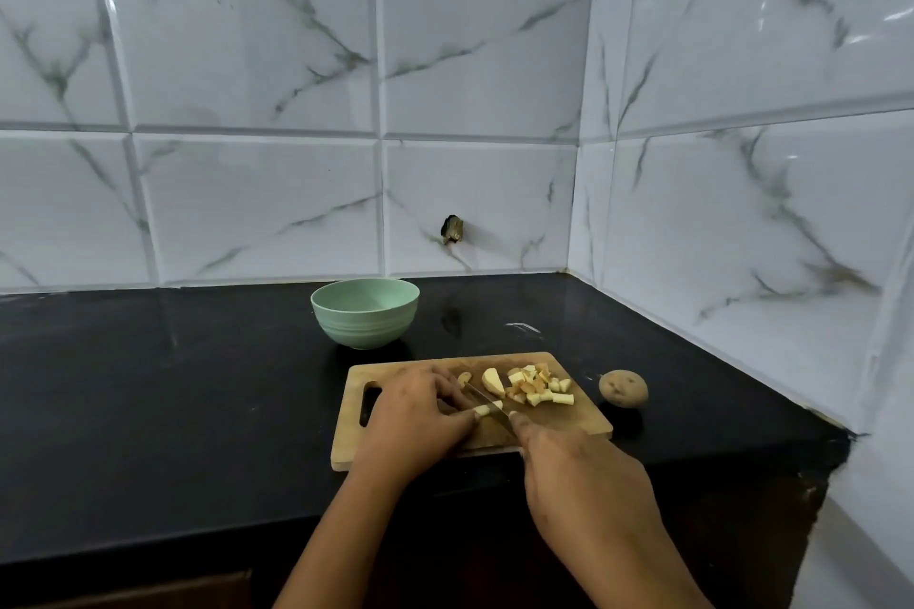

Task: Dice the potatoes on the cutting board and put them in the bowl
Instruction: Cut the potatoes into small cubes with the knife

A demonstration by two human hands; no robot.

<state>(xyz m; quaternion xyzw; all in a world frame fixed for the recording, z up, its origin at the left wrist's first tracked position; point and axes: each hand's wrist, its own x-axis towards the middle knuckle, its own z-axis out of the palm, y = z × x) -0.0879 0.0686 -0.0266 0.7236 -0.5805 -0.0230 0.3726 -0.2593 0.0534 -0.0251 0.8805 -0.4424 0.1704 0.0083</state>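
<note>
Head view looks down on my two hands over the wooden cutting board (356, 440). My left hand (420, 415) has its fingers curled down, pinning a pale potato strip (488, 408) against the board. My right hand (583, 470) is wrapped round the handle of the knife (476, 394), forefinger stretched along the spine, and the blade lies just beside my left fingertips, across the strip. Beyond my right forefinger sits a pile of diced potato (539, 388), with a larger potato chunk (493, 381) between that pile and my left knuckles. A whole potato (623, 388), unpeeled, rests on the black counter (148, 386) just off the board, out past my right hand. The green bowl (365, 319) stands beyond my left hand, apart from the board.
</note>
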